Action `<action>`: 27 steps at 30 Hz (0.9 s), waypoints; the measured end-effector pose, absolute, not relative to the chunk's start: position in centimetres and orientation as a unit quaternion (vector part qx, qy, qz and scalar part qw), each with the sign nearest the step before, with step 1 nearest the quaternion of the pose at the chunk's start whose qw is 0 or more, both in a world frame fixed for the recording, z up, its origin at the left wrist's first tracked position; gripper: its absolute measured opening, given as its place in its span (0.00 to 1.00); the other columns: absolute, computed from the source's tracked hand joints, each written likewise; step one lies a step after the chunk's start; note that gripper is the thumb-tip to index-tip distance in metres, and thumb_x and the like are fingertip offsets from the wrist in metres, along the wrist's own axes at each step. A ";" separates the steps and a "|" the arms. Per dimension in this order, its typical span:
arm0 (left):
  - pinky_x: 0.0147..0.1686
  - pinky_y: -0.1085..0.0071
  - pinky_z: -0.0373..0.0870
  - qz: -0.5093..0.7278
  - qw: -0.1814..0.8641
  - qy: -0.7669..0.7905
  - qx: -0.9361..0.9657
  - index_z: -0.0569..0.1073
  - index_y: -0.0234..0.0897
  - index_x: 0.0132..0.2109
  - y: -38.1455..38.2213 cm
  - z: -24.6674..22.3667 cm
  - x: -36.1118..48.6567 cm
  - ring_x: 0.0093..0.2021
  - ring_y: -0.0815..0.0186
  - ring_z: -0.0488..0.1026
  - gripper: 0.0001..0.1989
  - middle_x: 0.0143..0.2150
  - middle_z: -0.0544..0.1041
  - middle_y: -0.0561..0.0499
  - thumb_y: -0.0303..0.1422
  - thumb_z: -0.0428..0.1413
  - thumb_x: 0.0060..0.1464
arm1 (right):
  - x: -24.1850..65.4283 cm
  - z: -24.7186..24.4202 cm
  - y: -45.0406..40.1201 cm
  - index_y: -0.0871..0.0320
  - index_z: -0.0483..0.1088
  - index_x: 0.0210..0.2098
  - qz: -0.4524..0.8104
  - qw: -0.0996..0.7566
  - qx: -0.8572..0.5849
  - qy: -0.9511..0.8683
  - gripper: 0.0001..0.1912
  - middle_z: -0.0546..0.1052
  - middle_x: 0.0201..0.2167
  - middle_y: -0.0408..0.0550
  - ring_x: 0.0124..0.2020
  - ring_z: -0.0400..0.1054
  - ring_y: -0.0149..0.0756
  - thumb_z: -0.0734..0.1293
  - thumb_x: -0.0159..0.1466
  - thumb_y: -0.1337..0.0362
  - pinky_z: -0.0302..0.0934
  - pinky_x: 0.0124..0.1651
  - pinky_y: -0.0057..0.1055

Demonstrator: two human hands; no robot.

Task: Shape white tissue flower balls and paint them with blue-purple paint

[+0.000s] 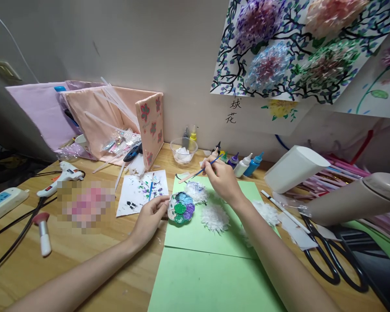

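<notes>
My left hand pinches the left rim of a round, flower-shaped paint palette with green, blue, purple and white paint in its wells. In the fingers of my right hand is a slim paintbrush with a blue handle, slanting down to the left. A thin tan strip shows beside it; whether it is held too, I cannot tell. Below lies a white fluffy paper flower with blue-purple tint. A plain white paper flower sits nearer me on the green paper. My right forearm partly covers other white flowers.
Paint bottles stand by the wall beside a clear bowl. A paint-smeared sheet with another brush lies left, near a glue gun and makeup brush. Scissors, a white cup and a bottle are right.
</notes>
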State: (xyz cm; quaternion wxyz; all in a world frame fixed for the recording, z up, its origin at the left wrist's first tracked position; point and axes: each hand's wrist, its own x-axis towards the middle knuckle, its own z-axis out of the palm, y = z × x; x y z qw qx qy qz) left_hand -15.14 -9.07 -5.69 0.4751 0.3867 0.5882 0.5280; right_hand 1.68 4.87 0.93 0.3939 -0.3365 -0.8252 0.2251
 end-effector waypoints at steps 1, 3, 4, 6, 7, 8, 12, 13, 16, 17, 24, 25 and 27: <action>0.34 0.72 0.71 0.533 0.468 0.592 0.384 0.70 0.34 0.43 -9.1 -5.6 -15.2 0.33 0.67 0.72 0.17 0.35 0.76 0.51 0.41 0.53 0.50 | 1.8 1.4 4.6 0.58 0.63 0.23 0.234 0.411 -0.331 -0.816 0.16 0.71 0.28 0.46 0.34 0.66 0.35 0.53 0.64 0.64 0.56 0.38 0.29; 0.33 0.73 0.71 0.541 0.453 0.599 0.379 0.70 0.34 0.42 -9.1 -5.4 -15.2 0.32 0.68 0.72 0.16 0.35 0.75 0.51 0.41 0.53 0.50 | 2.0 2.6 3.8 0.58 0.63 0.24 0.263 0.432 -0.320 -0.801 0.16 0.71 0.28 0.46 0.30 0.66 0.33 0.52 0.65 0.63 0.57 0.35 0.28; 0.33 0.73 0.71 0.544 0.446 0.602 0.377 0.70 0.34 0.42 -9.2 -5.4 -15.2 0.32 0.68 0.72 0.16 0.35 0.75 0.51 0.41 0.53 0.51 | 2.1 3.2 3.4 0.58 0.63 0.24 0.267 0.431 -0.310 -0.804 0.17 0.70 0.27 0.45 0.29 0.65 0.32 0.52 0.66 0.63 0.56 0.34 0.28; 0.33 0.73 0.71 0.551 0.436 0.605 0.375 0.70 0.34 0.42 -9.2 -5.2 -15.2 0.32 0.67 0.72 0.16 0.36 0.75 0.51 0.41 0.53 0.51 | 2.2 4.1 2.7 0.58 0.63 0.23 0.259 0.401 -0.285 -0.831 0.16 0.68 0.22 0.43 0.25 0.63 0.30 0.53 0.65 0.63 0.55 0.31 0.27; 0.34 0.72 0.71 0.554 0.432 0.605 0.375 0.70 0.34 0.43 -9.2 -5.2 -15.2 0.33 0.67 0.72 0.16 0.36 0.75 0.50 0.41 0.53 0.51 | 2.2 4.4 2.4 0.58 0.62 0.23 0.251 0.382 -0.271 -0.847 0.16 0.67 0.20 0.42 0.24 0.62 0.30 0.53 0.65 0.63 0.54 0.30 0.27; 0.34 0.72 0.72 0.557 0.430 0.604 0.375 0.69 0.34 0.43 -9.2 -5.2 -15.2 0.33 0.67 0.72 0.16 0.36 0.75 0.50 0.41 0.53 0.51 | 2.2 4.5 2.1 0.58 0.62 0.23 0.243 0.364 -0.258 -0.862 0.15 0.66 0.19 0.42 0.23 0.60 0.30 0.54 0.65 0.63 0.53 0.29 0.27; 0.36 0.71 0.72 0.563 0.429 0.599 0.374 0.70 0.34 0.43 -9.2 -5.2 -15.1 0.34 0.66 0.72 0.17 0.38 0.75 0.49 0.40 0.53 0.50 | 1.7 4.0 1.9 0.58 0.61 0.23 0.211 0.323 -0.213 -0.898 0.15 0.65 0.20 0.43 0.24 0.59 0.30 0.54 0.65 0.64 0.51 0.29 0.27; 0.36 0.71 0.72 0.563 0.430 0.598 0.374 0.70 0.34 0.43 -9.2 -5.2 -15.1 0.34 0.67 0.72 0.16 0.38 0.75 0.49 0.40 0.53 0.51 | 1.6 3.8 1.9 0.58 0.61 0.24 0.207 0.315 -0.207 -0.903 0.14 0.65 0.20 0.43 0.24 0.59 0.30 0.54 0.65 0.64 0.51 0.29 0.27; 0.35 0.73 0.72 0.562 0.435 0.594 0.376 0.70 0.34 0.43 -9.2 -5.2 -15.2 0.34 0.69 0.72 0.15 0.39 0.75 0.50 0.39 0.52 0.51 | 1.4 3.4 2.0 0.59 0.61 0.25 0.199 0.297 -0.205 -0.911 0.14 0.66 0.21 0.44 0.25 0.58 0.31 0.53 0.65 0.65 0.51 0.30 0.27; 0.35 0.74 0.71 0.562 0.437 0.593 0.376 0.70 0.34 0.43 -9.2 -5.2 -15.2 0.34 0.69 0.72 0.15 0.39 0.75 0.50 0.39 0.52 0.52 | 1.4 3.4 2.0 0.59 0.61 0.26 0.194 0.291 -0.207 -0.914 0.13 0.66 0.21 0.44 0.25 0.58 0.31 0.53 0.65 0.65 0.51 0.30 0.27; 0.33 0.75 0.71 0.565 0.445 0.587 0.371 0.69 0.35 0.43 -9.2 -5.3 -15.1 0.33 0.69 0.72 0.14 0.36 0.75 0.52 0.39 0.53 0.52 | 1.4 3.4 2.0 0.60 0.64 0.28 0.172 0.278 -0.199 -0.924 0.14 0.66 0.22 0.45 0.26 0.58 0.32 0.53 0.65 0.64 0.51 0.30 0.27; 0.33 0.75 0.71 0.565 0.444 0.587 0.372 0.69 0.35 0.43 -9.2 -5.3 -15.1 0.33 0.69 0.72 0.14 0.36 0.75 0.52 0.38 0.53 0.52 | 1.4 3.4 2.0 0.60 0.64 0.28 0.169 0.279 -0.199 -0.924 0.14 0.66 0.22 0.45 0.26 0.58 0.32 0.53 0.66 0.64 0.51 0.30 0.27; 0.33 0.75 0.71 0.563 0.443 0.589 0.375 0.69 0.35 0.43 -9.2 -5.3 -15.1 0.33 0.69 0.72 0.14 0.37 0.75 0.52 0.38 0.52 0.52 | 1.4 3.3 2.0 0.60 0.64 0.29 0.167 0.273 -0.196 -0.927 0.14 0.66 0.22 0.45 0.27 0.58 0.32 0.53 0.66 0.64 0.51 0.31 0.27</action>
